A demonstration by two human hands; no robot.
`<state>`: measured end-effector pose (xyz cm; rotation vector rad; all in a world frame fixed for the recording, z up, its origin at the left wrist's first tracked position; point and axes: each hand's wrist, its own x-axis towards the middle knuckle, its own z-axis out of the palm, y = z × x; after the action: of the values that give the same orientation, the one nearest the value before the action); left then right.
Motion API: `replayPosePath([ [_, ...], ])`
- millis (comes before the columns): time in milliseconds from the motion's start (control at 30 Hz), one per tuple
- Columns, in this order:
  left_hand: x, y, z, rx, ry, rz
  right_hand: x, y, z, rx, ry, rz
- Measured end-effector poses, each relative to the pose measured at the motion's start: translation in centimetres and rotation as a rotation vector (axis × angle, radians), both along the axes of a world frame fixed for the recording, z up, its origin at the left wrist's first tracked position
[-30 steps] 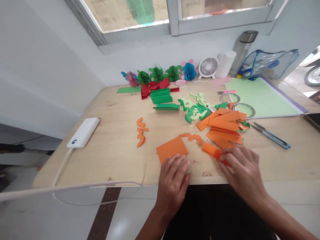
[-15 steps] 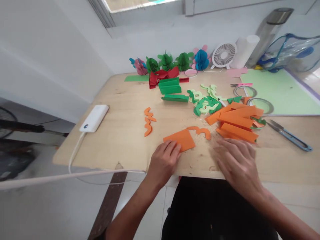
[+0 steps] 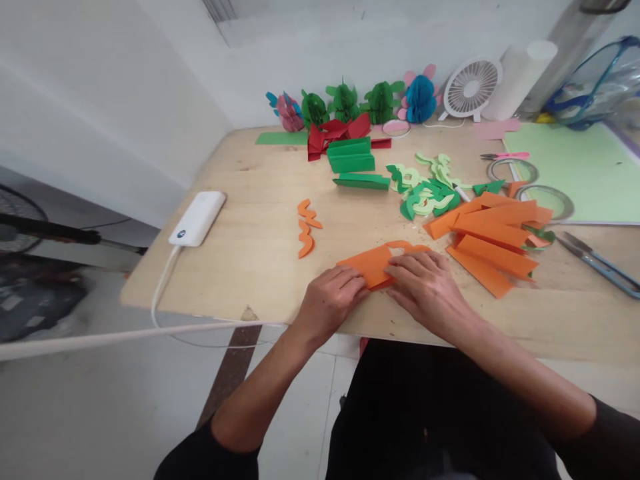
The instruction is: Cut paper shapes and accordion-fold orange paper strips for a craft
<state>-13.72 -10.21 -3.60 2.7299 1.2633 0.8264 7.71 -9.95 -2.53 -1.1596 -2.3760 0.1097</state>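
Observation:
A folded piece of orange paper [image 3: 374, 264] lies near the table's front edge, between both hands. My left hand [image 3: 331, 301] is closed on its near left side, fingers curled. At its right side, my right hand [image 3: 425, 288] has its fingers bent over the edge, thumb side low; the fingertips partly cover the paper. Just beyond the right fingers shows a wavy orange paper strip [image 3: 411, 247], partly hidden. Two wavy orange scraps [image 3: 306, 240] sit to the left. Right of my right hand is a pile of folded orange paper [image 3: 495, 233].
Thread snips [image 3: 600, 263] lie at the right. Green and pale-green paper cutouts [image 3: 430, 197], folded green paper [image 3: 353, 157] and red paper [image 3: 335, 133] are farther back. Paper figures [image 3: 345, 103] and a small fan [image 3: 473, 87] line the wall. A white power bank [image 3: 197, 219] with cable sits left.
My right hand has moved left from the orange pile to the folded orange paper's right side. My left hand stays on the paper. The camera view has shifted.

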Motion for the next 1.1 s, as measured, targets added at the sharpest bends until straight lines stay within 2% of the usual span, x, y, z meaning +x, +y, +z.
replayPosePath([
  [333, 0.4, -0.3, 0.5, 0.024, 0.022, 0.027, -0.8, 1.0, -0.5, 0.116, -0.043, -0.041],
  [533, 0.6, -0.4, 0.8, 0.011, 0.074, 0.02, -0.5, 1.0, -0.2, 0.065, -0.06, 0.037],
  [700, 1.0, -0.6, 1.5, 0.031, 0.182, 0.024, -0.4, 0.9, 0.0, 0.075, -0.132, 0.048],
  [1100, 0.2, 0.0, 1.4, -0.071, 0.047, -0.015, -0.2, 1.5, 0.0, 0.063, -0.13, 0.075],
])
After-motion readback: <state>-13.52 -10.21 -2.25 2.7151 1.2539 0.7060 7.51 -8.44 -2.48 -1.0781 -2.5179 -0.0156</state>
